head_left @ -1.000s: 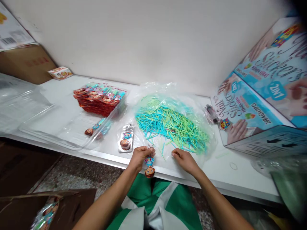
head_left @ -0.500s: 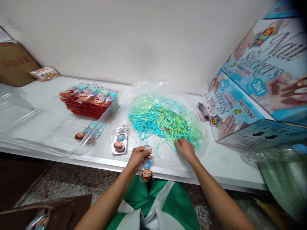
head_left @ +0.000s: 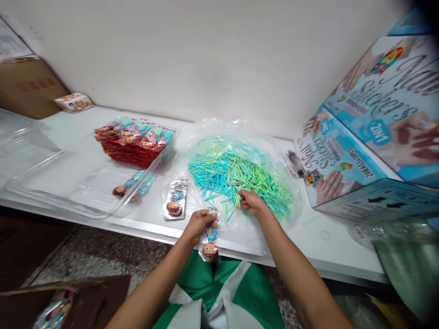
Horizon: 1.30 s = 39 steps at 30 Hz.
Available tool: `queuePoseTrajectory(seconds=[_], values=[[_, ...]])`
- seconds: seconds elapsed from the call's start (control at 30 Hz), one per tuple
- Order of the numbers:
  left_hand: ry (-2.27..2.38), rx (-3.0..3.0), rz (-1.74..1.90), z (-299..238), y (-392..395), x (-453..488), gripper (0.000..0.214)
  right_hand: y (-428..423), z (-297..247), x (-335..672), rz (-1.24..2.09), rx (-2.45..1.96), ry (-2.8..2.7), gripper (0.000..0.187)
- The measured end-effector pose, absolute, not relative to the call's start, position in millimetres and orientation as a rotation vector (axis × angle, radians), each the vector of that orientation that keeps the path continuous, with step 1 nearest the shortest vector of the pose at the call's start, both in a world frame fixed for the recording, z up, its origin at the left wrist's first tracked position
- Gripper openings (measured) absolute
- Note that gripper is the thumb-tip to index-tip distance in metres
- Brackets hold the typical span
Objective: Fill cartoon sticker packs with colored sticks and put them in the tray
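Note:
My left hand pinches the top of a small clear printed pouch, which hangs at the table's front edge with a cartoon face near its bottom. At the near side of a heap of thin green and blue sticks, my right hand has its fingers closed on a few green sticks. The heap lies on a clear plastic bag. Left of my left hand, a stack of similar pouches lies flat on the white table.
A clear plastic tray on the left holds a thick pile of filled pouches and a few loose ones. Large nail sticker boxes stand at the right. A brown carton and a small box sit at the back left.
My right hand has shifted left and slightly up along the heap's near edge, and green sticks now show at its fingertips. My left hand still holds the pouch in nearly the same place.

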<state>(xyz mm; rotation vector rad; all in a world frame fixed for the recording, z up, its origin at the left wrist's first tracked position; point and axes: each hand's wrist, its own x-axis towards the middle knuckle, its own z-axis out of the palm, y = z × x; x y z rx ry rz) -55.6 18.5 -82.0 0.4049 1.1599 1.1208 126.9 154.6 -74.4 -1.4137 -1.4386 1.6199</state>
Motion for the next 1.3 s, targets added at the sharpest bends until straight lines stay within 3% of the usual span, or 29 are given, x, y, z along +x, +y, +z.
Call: queuePoseTrajectory(seconds=[0.37, 0.7, 1.3], values=[[1.123, 0.403, 1.138, -87.9, 17.7, -58.7, 0.031, 174.0, -32.1, 101.3, 1.781, -1.229, -1.238, 0.012], [1.092, 0.407, 1.164, -86.8, 16.0, -60.1, 0.033, 146.6, -70.2, 100.6, 1.192, -1.315, -1.544, 0.031], [1.068, 0.384, 1.16, -86.1, 16.4, -59.5, 0.033, 168.0, -59.8, 116.6, 0.618, -1.236, -2.337, 0.026]])
